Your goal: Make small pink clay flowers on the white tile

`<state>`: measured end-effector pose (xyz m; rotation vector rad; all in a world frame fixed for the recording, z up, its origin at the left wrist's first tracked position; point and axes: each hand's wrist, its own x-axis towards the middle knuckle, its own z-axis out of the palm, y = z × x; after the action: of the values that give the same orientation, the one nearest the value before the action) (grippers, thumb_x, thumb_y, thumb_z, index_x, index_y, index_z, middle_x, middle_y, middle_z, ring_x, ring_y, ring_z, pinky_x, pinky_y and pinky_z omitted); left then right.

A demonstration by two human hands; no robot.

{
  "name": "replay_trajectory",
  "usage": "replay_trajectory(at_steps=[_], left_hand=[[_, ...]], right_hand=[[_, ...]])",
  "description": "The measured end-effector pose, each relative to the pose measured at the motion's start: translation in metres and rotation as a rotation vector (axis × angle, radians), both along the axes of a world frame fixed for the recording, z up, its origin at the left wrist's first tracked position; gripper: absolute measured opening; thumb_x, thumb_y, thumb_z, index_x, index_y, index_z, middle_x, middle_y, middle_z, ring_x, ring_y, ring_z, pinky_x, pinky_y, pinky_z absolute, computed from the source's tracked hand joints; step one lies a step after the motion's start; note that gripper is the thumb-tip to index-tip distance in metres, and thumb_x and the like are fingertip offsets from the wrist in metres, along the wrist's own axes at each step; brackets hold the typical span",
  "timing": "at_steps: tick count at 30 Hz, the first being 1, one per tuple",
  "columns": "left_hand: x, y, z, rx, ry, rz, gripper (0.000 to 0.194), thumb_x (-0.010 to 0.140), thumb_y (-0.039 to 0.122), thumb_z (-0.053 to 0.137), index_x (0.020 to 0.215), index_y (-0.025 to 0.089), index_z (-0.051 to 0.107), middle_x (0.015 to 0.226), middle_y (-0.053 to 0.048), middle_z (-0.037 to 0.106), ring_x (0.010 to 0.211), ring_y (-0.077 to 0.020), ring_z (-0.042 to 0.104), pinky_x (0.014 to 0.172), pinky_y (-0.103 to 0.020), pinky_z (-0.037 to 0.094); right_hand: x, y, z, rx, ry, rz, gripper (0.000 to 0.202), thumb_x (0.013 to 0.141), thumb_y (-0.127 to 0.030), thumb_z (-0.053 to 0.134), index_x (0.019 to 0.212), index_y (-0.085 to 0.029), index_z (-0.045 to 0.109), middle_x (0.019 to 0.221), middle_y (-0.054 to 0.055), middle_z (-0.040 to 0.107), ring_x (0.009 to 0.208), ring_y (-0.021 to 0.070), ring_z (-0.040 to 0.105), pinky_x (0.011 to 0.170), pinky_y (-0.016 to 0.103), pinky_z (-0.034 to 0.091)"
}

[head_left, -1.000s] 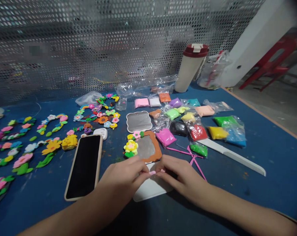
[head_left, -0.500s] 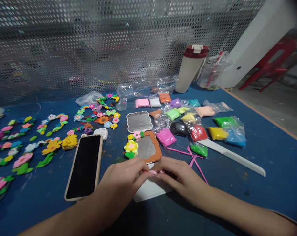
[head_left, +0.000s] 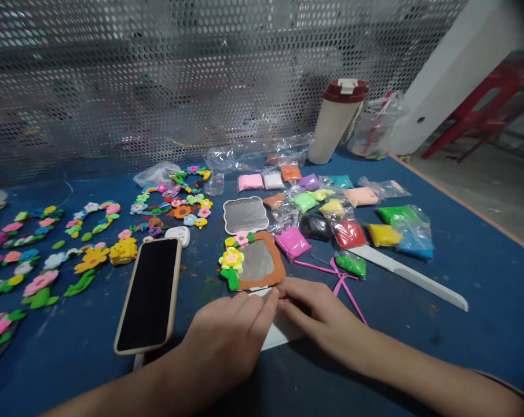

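Rolled the left hand over, fingers lying flatter, since half a second ago. At lower left, has a phone near that wrist. Just below centre, brings fingertips together with those of the right hand, over a white board; cannot tell whether clamped on the pink piece, now hidden. Just above, shows a brown-framed mirror; rightward, pink sticks, then a white comb.

Looked like a craft corner, home or stall unclear: showed a blue bench strewn with coloured clay packets and a flower-trimmed mirror, backed by perforated metal screening, near a red chair on bare grey floor.
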<state>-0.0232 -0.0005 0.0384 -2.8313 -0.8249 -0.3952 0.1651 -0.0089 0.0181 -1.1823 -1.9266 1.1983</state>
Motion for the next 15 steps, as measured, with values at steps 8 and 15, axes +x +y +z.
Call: replay_trajectory(at_steps=[8,15], left_hand=[[0.003,-0.005,0.015,-0.109,0.055,-0.042,0.026,0.082,0.003,0.041,0.089,0.016,0.062,0.067,0.0,0.068,0.053,-0.0161,0.061,0.046,-0.027,0.042],[0.001,-0.003,0.01,-0.116,0.324,0.112,0.028,0.068,-0.004,0.05,0.08,0.016,0.066,0.063,-0.003,0.065,0.049,-0.0199,0.058,0.041,-0.029,0.037]], right_hand=[[0.001,0.001,0.002,-0.124,0.055,-0.128,0.021,0.093,-0.024,0.043,0.075,-0.019,0.051,0.074,-0.001,0.055,0.069,0.0132,0.048,0.062,0.025,0.037],[0.006,0.002,0.0,-0.197,0.124,-0.226,0.019,0.093,-0.028,0.042,0.081,-0.019,0.054,0.075,0.0,0.057,0.071,0.0135,0.053,0.064,0.025,0.04]])
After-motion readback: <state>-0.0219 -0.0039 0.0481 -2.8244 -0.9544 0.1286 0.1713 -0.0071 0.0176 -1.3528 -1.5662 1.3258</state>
